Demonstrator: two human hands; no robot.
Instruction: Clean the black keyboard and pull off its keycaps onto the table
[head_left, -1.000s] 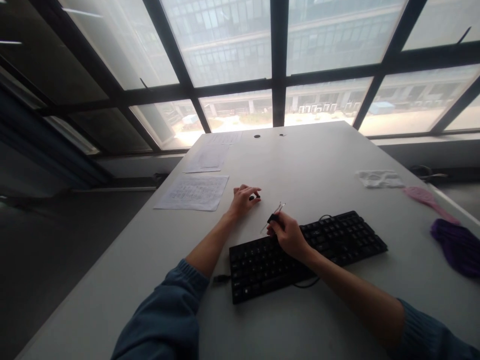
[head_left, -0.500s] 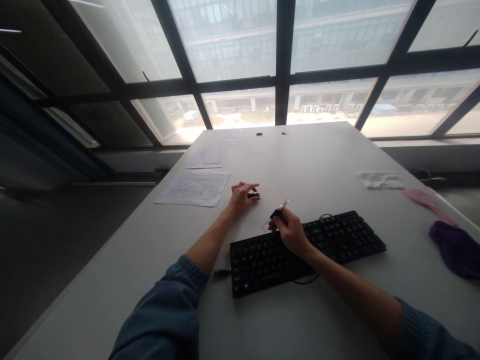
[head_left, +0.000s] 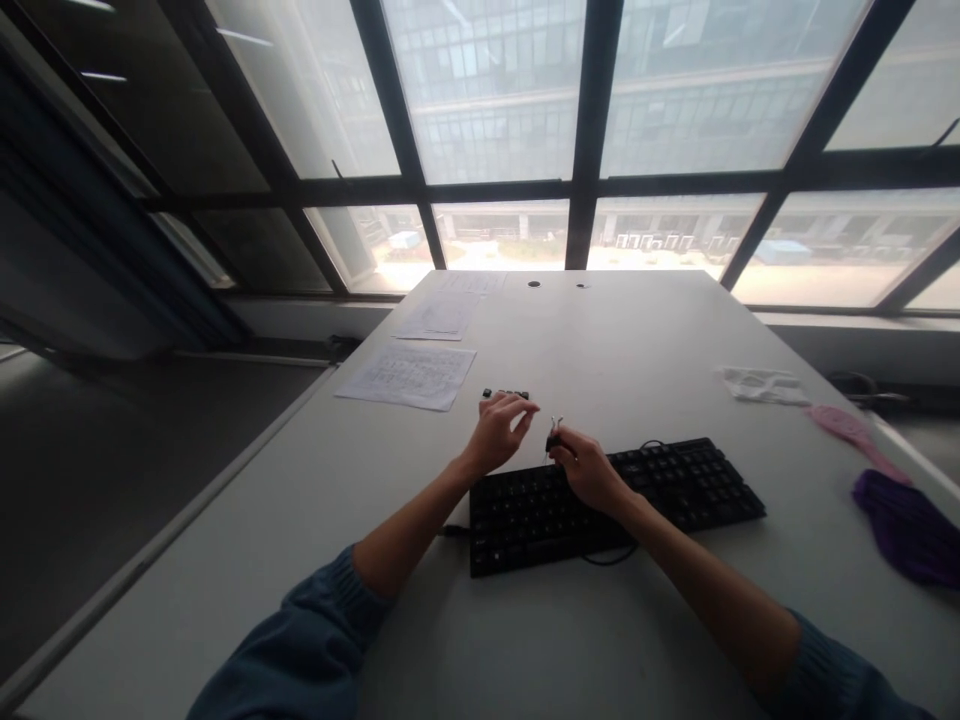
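Observation:
My left hand (head_left: 498, 432) is open, its fingers stretched toward the right and the thumb apart, with nothing seen in it. Just beyond its knuckles, several small black keycaps (head_left: 517, 394) lie in a row on the white table. My right hand (head_left: 589, 465) is closed around a small tool with a black grip and thin wire prongs, which looks like a keycap puller (head_left: 553, 440). The prongs point upward, close to the left fingertips but apart from them. Below both hands lies a black keyboard (head_left: 675, 490), partly covered by the right hand and forearm.
Printed papers (head_left: 409, 375) lie on the left of the white table (head_left: 600, 340). At the right edge are a white cloth (head_left: 765, 385), a pink item (head_left: 847, 425) and a purple cloth (head_left: 907, 525). A cable (head_left: 611, 560) loops out under the keyboard's front; windows stand behind.
My left hand has moved from the keycaps toward my right hand, leaving the keycaps on the table. The wire tool in my right hand has turned more upright. The view has shifted slightly.

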